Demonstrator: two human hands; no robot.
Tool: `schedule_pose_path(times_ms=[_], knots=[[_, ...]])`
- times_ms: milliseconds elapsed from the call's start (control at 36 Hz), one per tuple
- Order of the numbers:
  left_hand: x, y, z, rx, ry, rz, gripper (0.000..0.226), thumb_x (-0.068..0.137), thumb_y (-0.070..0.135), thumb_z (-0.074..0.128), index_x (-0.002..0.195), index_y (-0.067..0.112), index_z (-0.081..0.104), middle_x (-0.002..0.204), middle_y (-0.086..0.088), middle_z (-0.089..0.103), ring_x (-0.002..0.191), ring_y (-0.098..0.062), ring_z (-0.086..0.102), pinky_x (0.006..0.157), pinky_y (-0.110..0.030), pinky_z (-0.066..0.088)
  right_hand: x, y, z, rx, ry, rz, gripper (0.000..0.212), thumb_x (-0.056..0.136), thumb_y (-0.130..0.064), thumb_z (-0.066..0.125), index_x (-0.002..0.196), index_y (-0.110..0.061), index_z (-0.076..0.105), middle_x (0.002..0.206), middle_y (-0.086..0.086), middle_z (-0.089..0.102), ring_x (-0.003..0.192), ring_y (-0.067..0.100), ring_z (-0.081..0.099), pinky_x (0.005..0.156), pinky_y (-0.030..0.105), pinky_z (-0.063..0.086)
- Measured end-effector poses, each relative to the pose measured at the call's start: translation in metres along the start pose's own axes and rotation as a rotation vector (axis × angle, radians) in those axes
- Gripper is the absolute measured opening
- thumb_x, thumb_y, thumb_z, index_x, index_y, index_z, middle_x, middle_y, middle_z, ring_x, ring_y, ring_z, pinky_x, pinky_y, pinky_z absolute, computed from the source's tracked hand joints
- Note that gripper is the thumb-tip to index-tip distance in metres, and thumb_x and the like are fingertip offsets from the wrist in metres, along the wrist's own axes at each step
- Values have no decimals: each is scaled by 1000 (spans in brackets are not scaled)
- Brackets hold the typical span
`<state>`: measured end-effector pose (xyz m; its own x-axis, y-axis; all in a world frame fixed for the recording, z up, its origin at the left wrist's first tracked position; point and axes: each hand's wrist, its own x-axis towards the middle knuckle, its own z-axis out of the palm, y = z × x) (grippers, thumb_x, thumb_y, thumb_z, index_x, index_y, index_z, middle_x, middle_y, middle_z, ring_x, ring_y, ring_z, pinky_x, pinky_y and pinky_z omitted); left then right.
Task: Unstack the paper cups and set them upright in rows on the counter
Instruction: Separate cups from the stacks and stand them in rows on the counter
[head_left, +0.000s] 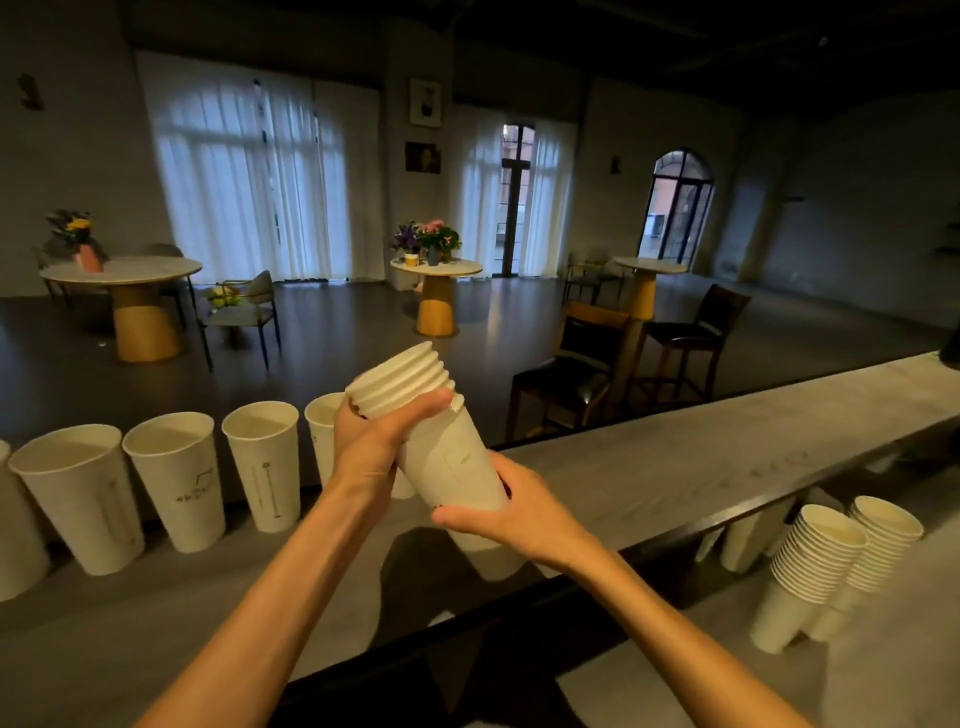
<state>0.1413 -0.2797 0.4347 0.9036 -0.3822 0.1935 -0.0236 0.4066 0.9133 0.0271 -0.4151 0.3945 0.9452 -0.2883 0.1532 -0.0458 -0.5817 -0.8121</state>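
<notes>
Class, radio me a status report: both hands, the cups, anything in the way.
Left hand grips rim end of cup stack; right hand grips its base. Stack tilted, off counter. Row of cups upright at left. Nothing blocking.

Both bare forearms reach forward: left hand (375, 435) curls round the upper rims, right hand (511, 512) grips lower (thumb leftward) on the white paper-cup stack (447, 457).

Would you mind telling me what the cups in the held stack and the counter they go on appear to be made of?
The held stack of cups, gripped by the left hand and right hand, looks like matte white paper: rolled rims, thin walls, faint printing. The counter looks like pale grey stone or a wood-grain laminate, with a dull, faintly streaked surface; which one is unclear.
</notes>
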Motion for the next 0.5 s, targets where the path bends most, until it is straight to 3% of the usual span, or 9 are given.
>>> schedule_pose_path(times_ms=[83,167,306,389,500], knots=[[6,2,5,35,48,102,108,37,48,101,132,16,60,121,-8,72,112,-27,69,95,-55,57,11,16,-11,-298,124,-71,78,55,-80,76,119,-38,59,106,-18,61,99,2,57,84,33,56],[13,10,11,-3,166,163,103,43,44,99,134,18,59,121,-5,71,110,-21,70,92,-50,59,27,40,-26,-502,126,-151,87,53,-87,70,121,-36,56,110,-18,60,101,1,55,83,28,53],[28,32,18,-142,317,252,82,56,30,91,132,20,60,116,2,72,102,-11,71,85,-38,61,67,86,-44,-274,156,-17,77,50,-64,86,116,-35,60,109,-15,64,100,5,62,81,30,57],[31,35,21,-190,388,277,63,61,24,89,119,25,65,104,7,74,95,-8,72,85,-39,62,101,110,-45,-139,123,62,85,52,-42,96,126,-25,57,122,-5,66,113,14,62,91,32,53],[31,26,14,-182,470,299,71,58,24,92,124,20,66,112,0,74,99,-13,72,86,-39,61,140,128,-36,-32,54,106,94,56,-34,97,136,-21,49,134,0,61,121,18,57,99,39,50]])
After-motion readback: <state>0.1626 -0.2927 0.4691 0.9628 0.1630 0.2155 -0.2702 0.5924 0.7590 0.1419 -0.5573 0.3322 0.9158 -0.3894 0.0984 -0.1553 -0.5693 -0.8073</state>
